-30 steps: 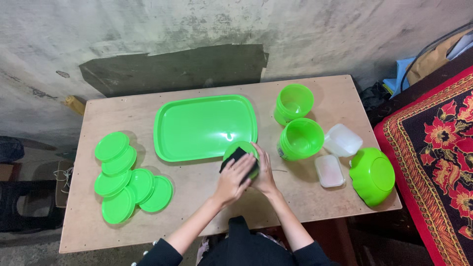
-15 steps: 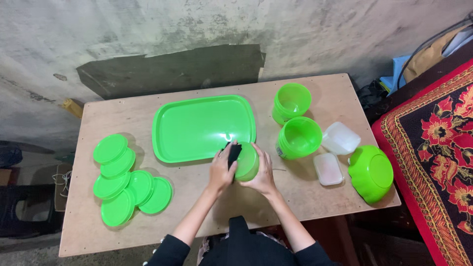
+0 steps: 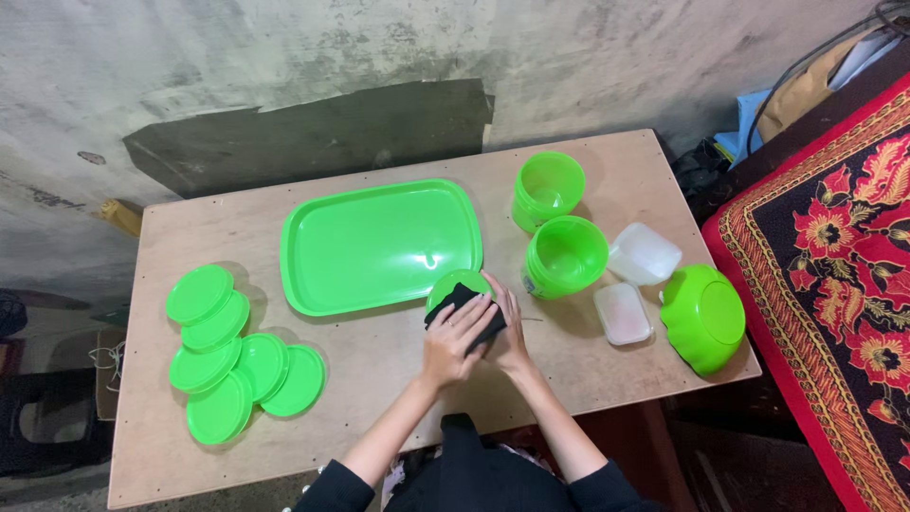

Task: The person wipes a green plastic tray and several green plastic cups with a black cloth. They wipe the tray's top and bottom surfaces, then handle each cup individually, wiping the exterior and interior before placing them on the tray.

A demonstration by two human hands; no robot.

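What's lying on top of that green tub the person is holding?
A black cloth lies across the green tub, pressed down by the left hand. The right hand steadies its side. The tub's surface beneath the cloth is hidden.

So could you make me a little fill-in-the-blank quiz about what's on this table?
1. The left hand presses a ____ cloth onto the small green container.
2. The right hand steadies that container just in front of the large green ____.
3. The flat round lids lie in a cluster near the table's ____ end.
4. The big green bowl at the right end sits ____ down.

Missing words: black; tray; left; upside
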